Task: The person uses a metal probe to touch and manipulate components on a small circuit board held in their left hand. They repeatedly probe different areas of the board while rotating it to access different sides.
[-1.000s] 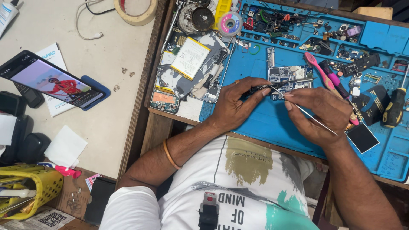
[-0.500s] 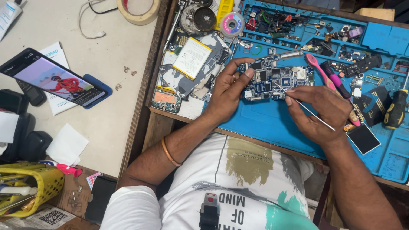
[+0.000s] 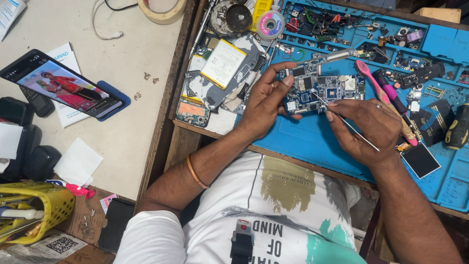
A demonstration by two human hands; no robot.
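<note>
The left hand [image 3: 266,102] pinches a blue circuit board [image 3: 322,88] above the blue mat [image 3: 312,142]; the right hand [image 3: 366,124] pinches thin tweezers [image 3: 342,117] touching it.

Bare blue mat [image 3: 312,142] beneath cluttered trays [image 3: 371,29]

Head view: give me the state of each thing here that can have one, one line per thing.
Circuit board: bare, lifted off the blue mat, gripped by the left hand.
Tweezers: pinched in the right hand, tip on the board.
Phone: propped up tilted, screen lit.
Pink toothbrush: lying flat, untouched.
Tape roll: lying flat.
</note>
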